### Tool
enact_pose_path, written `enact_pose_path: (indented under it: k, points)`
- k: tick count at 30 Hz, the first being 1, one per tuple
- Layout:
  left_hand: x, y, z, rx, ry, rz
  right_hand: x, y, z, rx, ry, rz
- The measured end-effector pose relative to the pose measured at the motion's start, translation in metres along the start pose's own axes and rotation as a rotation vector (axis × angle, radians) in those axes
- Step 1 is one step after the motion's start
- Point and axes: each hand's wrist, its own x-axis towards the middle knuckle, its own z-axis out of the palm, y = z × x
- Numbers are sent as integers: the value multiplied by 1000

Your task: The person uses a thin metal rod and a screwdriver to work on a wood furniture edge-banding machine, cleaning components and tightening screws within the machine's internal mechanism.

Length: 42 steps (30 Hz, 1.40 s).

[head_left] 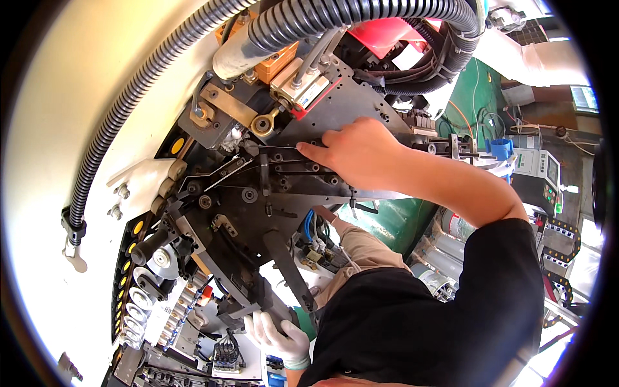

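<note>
My right hand (358,152), bare, reaches in from the right over a dark metal plate (364,97) with several bolts and holes. One digit stretches left, its tip at a thin dark rail (290,148) on the plate. The other fingers are bent, and whatever lies under them is hidden. My left hand (278,338), in a white glove, is low in the picture. Its fingers are slightly curved and apart from the thumb, at the lower end of a dark machine bracket (263,295). Nothing shows inside the glove's grasp.
Thick black corrugated hoses (361,9) arch over the top. A pneumatic cylinder (302,84) and a brass-coloured rod end (262,125) sit above the plate. Rollers (161,258) line the left side by a pale panel (51,193). A control box (536,169) stands at right; green floor (390,222) shows below.
</note>
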Motion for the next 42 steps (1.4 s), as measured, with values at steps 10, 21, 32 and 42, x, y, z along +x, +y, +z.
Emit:
enact_pose_path:
  k: [10, 21, 32, 42]
  points:
    - [2, 1, -1, 8, -12, 8, -10, -3, 22, 138, 191, 41]
    - [1, -1, -1, -2, -9, 9, 5, -8, 4, 144, -58, 83]
    - [-3, -3, -2, 6, -25, -8, -1, -15, 7, -15, 20, 3]
    - [1, 1, -4, -1, -24, -26, -6, -25, 3, -163, 17, -28]
